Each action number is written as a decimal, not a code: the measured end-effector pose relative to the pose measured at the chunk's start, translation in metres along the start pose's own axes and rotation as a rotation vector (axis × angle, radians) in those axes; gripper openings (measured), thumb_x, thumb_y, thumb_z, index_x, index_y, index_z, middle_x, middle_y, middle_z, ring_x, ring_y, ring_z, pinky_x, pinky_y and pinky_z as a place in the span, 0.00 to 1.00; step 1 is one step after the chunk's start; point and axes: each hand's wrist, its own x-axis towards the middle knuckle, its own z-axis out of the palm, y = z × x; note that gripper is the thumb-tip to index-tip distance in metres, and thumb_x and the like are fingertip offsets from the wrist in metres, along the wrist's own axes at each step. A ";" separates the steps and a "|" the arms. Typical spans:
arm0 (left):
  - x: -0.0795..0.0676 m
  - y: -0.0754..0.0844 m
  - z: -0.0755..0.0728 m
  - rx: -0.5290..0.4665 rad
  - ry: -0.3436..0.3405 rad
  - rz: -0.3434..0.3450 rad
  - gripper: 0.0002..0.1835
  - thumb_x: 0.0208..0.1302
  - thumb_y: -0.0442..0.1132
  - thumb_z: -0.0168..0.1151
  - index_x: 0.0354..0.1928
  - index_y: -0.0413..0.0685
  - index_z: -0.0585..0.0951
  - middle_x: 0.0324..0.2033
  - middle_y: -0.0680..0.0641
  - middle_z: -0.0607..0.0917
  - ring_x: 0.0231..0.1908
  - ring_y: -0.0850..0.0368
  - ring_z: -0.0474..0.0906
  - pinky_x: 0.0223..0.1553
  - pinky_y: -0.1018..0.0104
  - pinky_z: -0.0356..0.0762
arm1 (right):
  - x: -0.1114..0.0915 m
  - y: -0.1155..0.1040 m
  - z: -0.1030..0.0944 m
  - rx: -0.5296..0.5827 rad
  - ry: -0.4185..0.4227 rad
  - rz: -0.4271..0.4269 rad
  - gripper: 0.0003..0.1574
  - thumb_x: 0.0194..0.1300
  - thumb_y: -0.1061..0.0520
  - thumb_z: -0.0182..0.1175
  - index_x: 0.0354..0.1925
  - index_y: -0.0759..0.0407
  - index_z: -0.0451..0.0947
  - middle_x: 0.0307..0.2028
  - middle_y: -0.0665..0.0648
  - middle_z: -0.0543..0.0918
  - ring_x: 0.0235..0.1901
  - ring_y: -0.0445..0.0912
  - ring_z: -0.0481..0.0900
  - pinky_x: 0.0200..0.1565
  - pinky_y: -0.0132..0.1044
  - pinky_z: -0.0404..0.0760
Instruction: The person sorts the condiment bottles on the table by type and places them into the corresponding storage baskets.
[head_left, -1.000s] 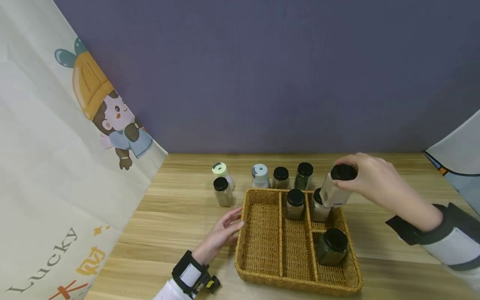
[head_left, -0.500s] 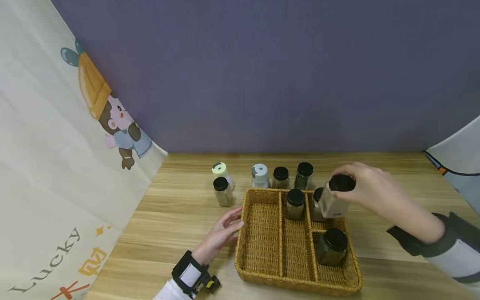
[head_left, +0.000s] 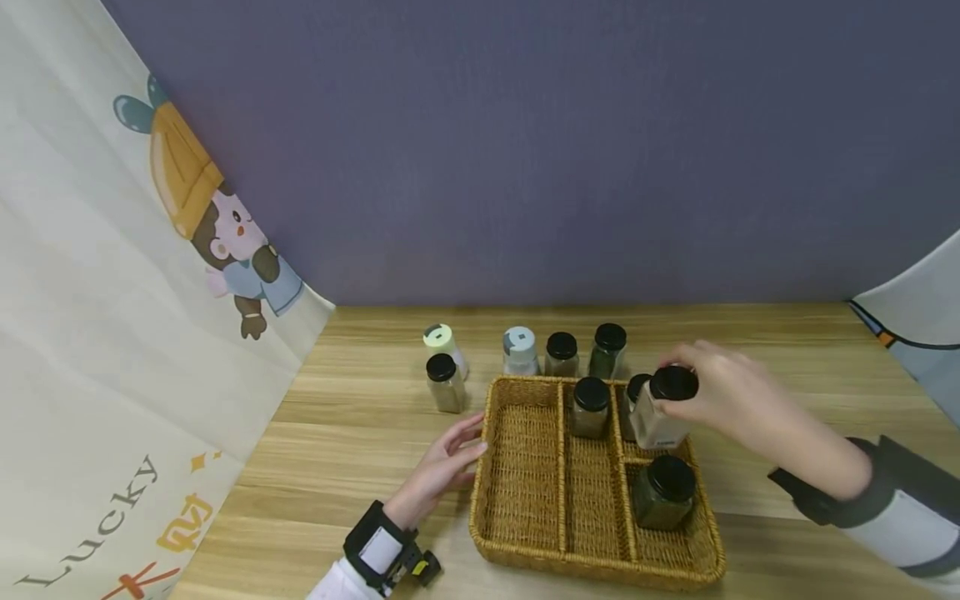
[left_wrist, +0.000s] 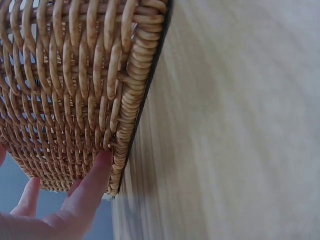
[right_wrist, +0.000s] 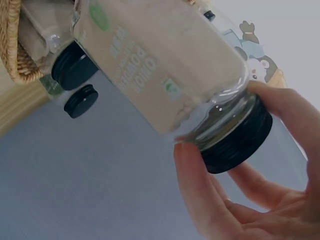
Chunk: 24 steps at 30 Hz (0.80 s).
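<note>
My right hand (head_left: 723, 398) pinches a jar of onion powder (right_wrist: 155, 60) by its neck, just under the black lid. In the head view this jar hangs, slightly tilted, over the back right compartment of the wicker basket (head_left: 522, 467). A smaller black-lidded jar (head_left: 633, 404) stands right beside it there, partly hidden. The front right compartment holds a dark green jar (head_left: 663, 493), and another black-lidded jar (head_left: 591, 408) is at the back of the middle compartment. My left hand (head_left: 442, 468) touches the basket's left wall with extended fingers; the left wrist view shows a fingertip (left_wrist: 102, 160) against the weave.
Behind the basket stand a white-capped bottle (head_left: 521, 352), a small black-lidded jar (head_left: 562, 357) and a green-filled jar (head_left: 608, 352). Left of it are a yellow-capped bottle (head_left: 441, 340) and a black-lidded jar (head_left: 446, 384). A dark panel (head_left: 525, 150) rises behind the wooden table (head_left: 337, 417).
My right hand has lowered the onion powder jar, moving it slightly toward me, deeper into the back right compartment. The left hand and basket have stayed in place.
</note>
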 end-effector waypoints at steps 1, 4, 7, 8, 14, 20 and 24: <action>0.000 0.000 0.000 0.012 -0.001 0.002 0.33 0.58 0.45 0.57 0.64 0.50 0.59 0.61 0.37 0.60 0.56 0.44 0.64 0.51 0.52 0.71 | 0.000 0.000 0.001 0.005 0.005 -0.005 0.33 0.42 0.50 0.69 0.45 0.66 0.74 0.43 0.73 0.75 0.26 0.54 0.77 0.22 0.39 0.76; 0.000 -0.001 -0.001 0.024 0.002 0.006 0.33 0.58 0.45 0.57 0.64 0.50 0.59 0.61 0.36 0.60 0.54 0.46 0.66 0.50 0.52 0.72 | 0.000 0.001 0.004 0.013 0.012 -0.007 0.32 0.41 0.52 0.69 0.44 0.67 0.73 0.42 0.72 0.75 0.24 0.50 0.76 0.19 0.34 0.73; 0.001 -0.001 -0.001 0.018 0.004 0.000 0.33 0.58 0.44 0.57 0.64 0.50 0.59 0.61 0.37 0.60 0.54 0.46 0.67 0.50 0.52 0.72 | 0.000 0.001 0.007 0.026 0.003 0.002 0.31 0.41 0.53 0.69 0.44 0.68 0.73 0.42 0.72 0.75 0.22 0.47 0.75 0.18 0.31 0.70; 0.001 -0.001 -0.001 0.007 0.005 -0.002 0.33 0.58 0.44 0.57 0.64 0.49 0.59 0.61 0.37 0.60 0.54 0.45 0.67 0.50 0.52 0.71 | 0.000 0.001 0.008 0.031 -0.001 0.006 0.32 0.42 0.54 0.69 0.44 0.68 0.72 0.42 0.72 0.75 0.23 0.47 0.75 0.18 0.31 0.71; 0.002 -0.001 -0.002 0.026 0.012 -0.013 0.32 0.58 0.45 0.57 0.64 0.52 0.59 0.61 0.38 0.61 0.54 0.48 0.67 0.50 0.53 0.72 | -0.001 0.001 0.014 0.057 -0.009 0.016 0.32 0.42 0.56 0.69 0.44 0.70 0.71 0.39 0.70 0.76 0.14 0.39 0.67 0.13 0.28 0.66; 0.003 -0.002 -0.002 0.007 0.017 -0.024 0.34 0.55 0.47 0.59 0.64 0.53 0.60 0.61 0.39 0.62 0.54 0.46 0.67 0.50 0.53 0.71 | -0.002 0.001 0.021 0.047 -0.009 0.029 0.31 0.41 0.56 0.69 0.43 0.68 0.71 0.38 0.70 0.77 0.11 0.39 0.62 0.11 0.29 0.62; 0.000 0.002 0.000 -0.007 0.006 -0.011 0.34 0.57 0.45 0.58 0.64 0.50 0.59 0.61 0.37 0.60 0.55 0.43 0.65 0.50 0.52 0.71 | -0.002 0.001 0.023 0.053 -0.016 0.032 0.30 0.41 0.56 0.69 0.43 0.69 0.71 0.37 0.69 0.77 0.09 0.38 0.60 0.10 0.28 0.60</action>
